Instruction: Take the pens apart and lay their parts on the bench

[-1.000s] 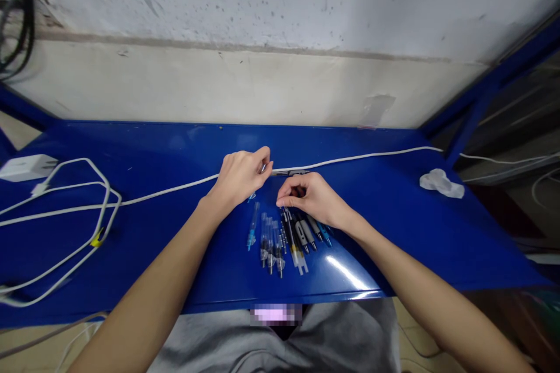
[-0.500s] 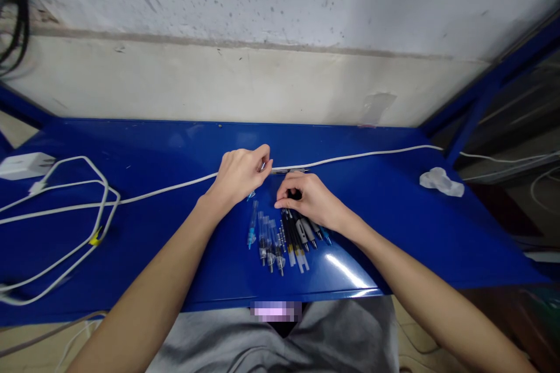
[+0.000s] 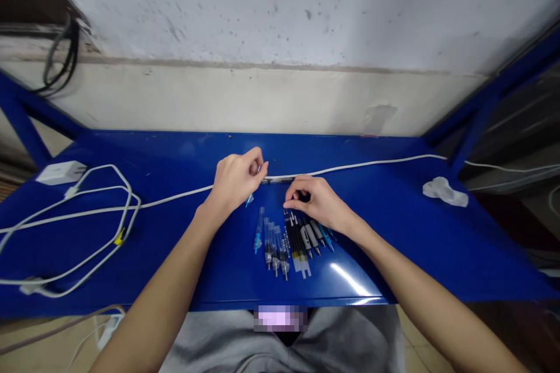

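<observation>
On the blue table [image 3: 175, 268] lie several clear pen barrels [image 3: 275, 247] with dark tips, a barrel with a light blue tip [image 3: 258, 236], dark refills [image 3: 296, 239] and grey-and-black pen parts [image 3: 311, 236]. My left hand [image 3: 240, 178] is closed in a pinch above the barrels, with a small shiny piece partly visible between its fingers; a light blue tip shows beneath it. My right hand [image 3: 312, 198] is curled at the upper ends of the refills, thumb and finger pressed together; whatever they hold is hidden. A thin dark pen part [image 3: 280, 180] lies between the hands, along the white cable.
A white cable [image 3: 376, 162] crosses the table behind the hands and loops at the left beside a white adapter [image 3: 61, 173]. Crumpled white material [image 3: 445, 191] lies at the right. Behind stands a wall [image 3: 262, 99]; blue frame posts [image 3: 476, 122] rise at the sides.
The view has shifted slightly, so the table and its contents appear lower and further right. Both hands keep nearly the same pinched poses and places over the parts.
</observation>
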`<state>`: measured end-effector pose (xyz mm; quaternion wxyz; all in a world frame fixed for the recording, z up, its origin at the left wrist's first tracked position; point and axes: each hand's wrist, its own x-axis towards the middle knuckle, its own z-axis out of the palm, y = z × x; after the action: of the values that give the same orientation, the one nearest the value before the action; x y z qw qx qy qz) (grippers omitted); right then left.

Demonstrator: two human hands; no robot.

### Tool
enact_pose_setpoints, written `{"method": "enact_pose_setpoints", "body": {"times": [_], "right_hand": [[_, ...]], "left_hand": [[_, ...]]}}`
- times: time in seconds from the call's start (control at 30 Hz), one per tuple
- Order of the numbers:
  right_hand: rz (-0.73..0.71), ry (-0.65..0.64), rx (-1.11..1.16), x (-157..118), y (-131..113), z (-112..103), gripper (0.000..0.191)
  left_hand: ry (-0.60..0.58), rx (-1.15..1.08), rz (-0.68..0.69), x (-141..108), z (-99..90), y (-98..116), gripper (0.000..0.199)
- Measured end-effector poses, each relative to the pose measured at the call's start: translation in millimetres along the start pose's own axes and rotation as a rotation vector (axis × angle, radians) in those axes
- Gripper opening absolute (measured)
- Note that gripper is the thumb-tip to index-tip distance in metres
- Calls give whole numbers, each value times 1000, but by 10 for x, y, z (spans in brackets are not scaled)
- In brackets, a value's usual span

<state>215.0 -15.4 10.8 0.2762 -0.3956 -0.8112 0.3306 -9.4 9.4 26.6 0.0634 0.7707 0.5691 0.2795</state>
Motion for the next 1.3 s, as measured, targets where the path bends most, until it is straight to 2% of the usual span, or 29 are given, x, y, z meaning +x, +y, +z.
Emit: {"method": "enact_pose_setpoints", "body": {"times": [0.07,0.17,0.27,0.33,0.43,0.57,0.63,0.73,0.83,0.93,1.07,1.17,1.3], "right_hand": [[21,101,-57,8,19,-22,11],[95,212,-115,6,16,-39,11],[175,255,-178,-9,-20,-32,13],[203,269,-237,-18,-41,-24,14],[210,288,-310,-23,-23,-35,15],[160,283,-397,-7,117,-103,9],[154,249,-423,7,212,-142,7],[151,203,-435,23,322,-171,12],[116,198,-425,29,369,-163,10],[76,209,-423,28,380,-146,7],[49,204,-407,28,368,-143,6],[-8,235,-403,32,322,-145,3],[-32,291,-300,26,222,-122,9]], "left_hand": [[1,-92,-47,-147,-70,40,22],[-84,-80,-110,-412,-120,77,27],[-179,-5,-146,-604,-117,73,33],[-222,28,-142,-649,-117,65,35],[-223,43,-112,-567,-153,81,38],[-94,-27,-65,-209,-188,166,35],[-32,-119,-15,-3,-137,203,31],[-11,-163,66,180,33,199,29],[39,-163,117,151,210,127,30],[71,-125,190,44,295,53,29],[86,-88,317,-3,314,53,27],[52,-35,444,10,325,94,24],[8,35,514,22,313,103,20]]}}
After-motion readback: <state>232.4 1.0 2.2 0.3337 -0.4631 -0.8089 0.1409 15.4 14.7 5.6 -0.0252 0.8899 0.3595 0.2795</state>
